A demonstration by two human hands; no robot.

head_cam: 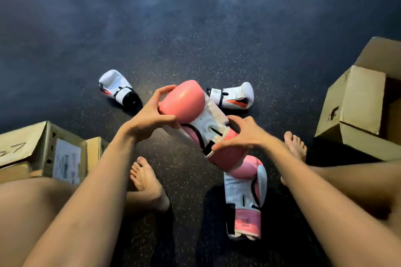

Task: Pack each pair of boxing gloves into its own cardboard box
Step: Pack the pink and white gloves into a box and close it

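Pink glove (195,112) mid-frame, off floor (195,28): my left hand (152,115) grips padded end, right hand (245,134) pinches cuff. Mate (245,199) on floor, lower centre. Likely risks: fingertip hold slips on slick padding; white gloves (117,89), upper centre, land in same box (355,102), right edge.

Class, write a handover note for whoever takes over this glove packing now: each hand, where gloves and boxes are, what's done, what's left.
Left hand grips the padded end of the held pink glove; right hand grips its cuff end.
Second pink glove lies on the floor below it.
Left white glove and right white glove lie beyond.
Left box and right box sit at either side.
Done: no glove visibly boxed. Left: both pairs.
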